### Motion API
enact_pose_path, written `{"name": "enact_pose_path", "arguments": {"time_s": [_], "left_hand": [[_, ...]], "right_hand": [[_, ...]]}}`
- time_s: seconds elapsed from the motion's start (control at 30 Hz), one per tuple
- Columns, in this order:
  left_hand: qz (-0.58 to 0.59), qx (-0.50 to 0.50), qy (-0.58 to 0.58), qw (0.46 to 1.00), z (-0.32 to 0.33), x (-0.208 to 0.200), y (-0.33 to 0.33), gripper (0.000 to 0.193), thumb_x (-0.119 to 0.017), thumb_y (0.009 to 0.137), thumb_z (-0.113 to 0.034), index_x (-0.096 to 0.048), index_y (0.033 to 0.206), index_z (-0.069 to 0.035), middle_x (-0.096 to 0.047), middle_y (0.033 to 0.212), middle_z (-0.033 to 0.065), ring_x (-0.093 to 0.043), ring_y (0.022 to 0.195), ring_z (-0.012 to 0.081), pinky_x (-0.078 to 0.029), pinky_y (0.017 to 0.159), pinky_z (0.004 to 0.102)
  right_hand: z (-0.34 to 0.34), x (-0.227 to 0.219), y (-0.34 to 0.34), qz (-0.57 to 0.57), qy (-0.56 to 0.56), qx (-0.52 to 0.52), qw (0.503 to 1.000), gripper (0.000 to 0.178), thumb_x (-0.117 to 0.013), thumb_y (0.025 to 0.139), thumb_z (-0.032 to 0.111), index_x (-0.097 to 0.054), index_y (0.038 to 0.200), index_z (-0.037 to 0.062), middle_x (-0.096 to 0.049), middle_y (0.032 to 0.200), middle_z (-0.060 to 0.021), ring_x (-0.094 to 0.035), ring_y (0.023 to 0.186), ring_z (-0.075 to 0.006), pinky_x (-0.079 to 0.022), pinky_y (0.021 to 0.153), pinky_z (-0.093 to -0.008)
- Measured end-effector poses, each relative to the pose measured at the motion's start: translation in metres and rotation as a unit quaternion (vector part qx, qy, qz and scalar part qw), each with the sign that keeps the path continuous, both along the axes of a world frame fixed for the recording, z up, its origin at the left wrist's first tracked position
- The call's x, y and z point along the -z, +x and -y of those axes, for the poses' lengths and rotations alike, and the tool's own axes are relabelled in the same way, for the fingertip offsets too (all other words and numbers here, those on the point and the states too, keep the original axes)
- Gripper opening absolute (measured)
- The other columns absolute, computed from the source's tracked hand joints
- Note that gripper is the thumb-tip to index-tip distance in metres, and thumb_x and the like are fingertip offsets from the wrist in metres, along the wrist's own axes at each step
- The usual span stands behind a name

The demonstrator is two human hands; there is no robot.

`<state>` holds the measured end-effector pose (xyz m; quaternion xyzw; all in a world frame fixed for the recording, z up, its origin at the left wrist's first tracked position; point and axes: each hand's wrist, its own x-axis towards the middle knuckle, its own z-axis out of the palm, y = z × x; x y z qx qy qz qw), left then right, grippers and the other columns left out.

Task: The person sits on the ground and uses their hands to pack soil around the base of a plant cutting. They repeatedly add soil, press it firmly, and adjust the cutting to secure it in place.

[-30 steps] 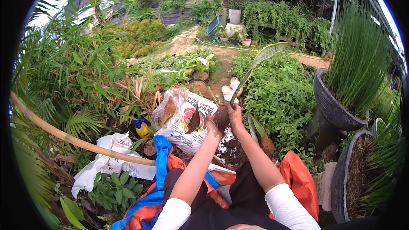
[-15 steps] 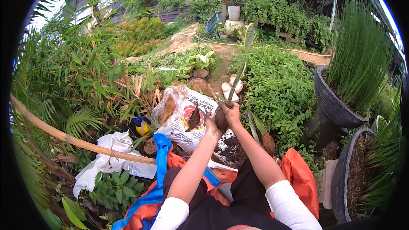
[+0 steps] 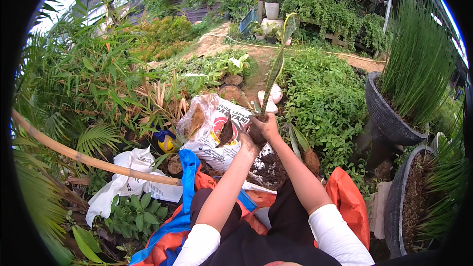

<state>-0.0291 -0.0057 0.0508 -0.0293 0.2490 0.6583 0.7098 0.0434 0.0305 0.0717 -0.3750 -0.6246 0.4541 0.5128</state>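
Observation:
Between my hands is a snake plant [image 3: 276,71], its tall leaf standing up and leaning slightly right. My right hand [image 3: 267,127] closes round the base of the leaf and the top of the dark root ball. My left hand [image 3: 250,145] cups the lower left side of that root ball [image 3: 256,133], partly hiding it. Below them lies dark soil mixed with white bits [image 3: 269,167]. A second snake plant [image 3: 310,160] with a brown root ball lies to the right. On the printed white sack [image 3: 209,155] just left of my hands rests a dark, pointed, soil-coloured thing [image 3: 226,132].
Orange and blue tarpaulin [image 3: 345,199] spreads round my legs. A bamboo pole [image 3: 93,162] crosses the left side above a crumpled white sack [image 3: 120,182]. Large dark pots [image 3: 389,113] stand at the right. Pale shoes [image 3: 270,99] sit beyond my hands, beside low green plants [image 3: 320,88].
The snake plant has turned slightly, so its leaf shows more of its flat face and stands a little higher. Both hands keep their hold on it. The whole view has shifted slightly.

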Motion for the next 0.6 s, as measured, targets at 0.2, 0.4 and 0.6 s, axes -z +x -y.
{"name": "enact_pose_path", "arguments": {"time_s": [0.2,0.4,0.6], "left_hand": [[-0.079,-0.065,0.07,0.992,0.004,-0.002,0.016,0.058,-0.023,0.094,-0.05,-0.047,0.123,-0.006,-0.05,0.124,0.0107,-0.046,0.116,0.0264,-0.039,0.096,0.0432],[-0.119,-0.095,0.025,0.988,-0.005,0.011,0.011,0.054,-0.025,0.095,-0.048,-0.045,0.123,-0.006,-0.053,0.118,0.0109,-0.052,0.109,0.0252,-0.042,0.091,0.0415],[-0.011,0.046,0.048,0.998,-0.001,-0.001,-0.006,0.055,-0.035,0.09,-0.052,-0.035,0.13,-0.015,-0.042,0.129,0.0122,-0.045,0.116,0.0292,-0.04,0.095,0.0464]], "right_hand": [[-0.008,-0.009,0.008,-0.064,-0.054,0.072,0.994,0.026,-0.066,0.081,0.023,-0.066,0.07,0.0003,-0.063,0.065,-0.0039,-0.055,0.06,-0.0081,-0.043,0.059,-0.0242],[-0.007,0.006,-0.002,-0.008,-0.016,-0.04,0.999,0.025,-0.07,0.077,0.026,-0.068,0.078,0.0016,-0.064,0.069,-0.0031,-0.056,0.062,-0.0105,-0.044,0.061,-0.0258],[-0.021,0.012,0.005,-0.114,-0.11,-0.008,0.987,0.023,-0.066,0.081,0.018,-0.063,0.066,-0.0002,-0.062,0.062,-0.0055,-0.056,0.054,-0.0128,-0.044,0.056,-0.0254]]}}
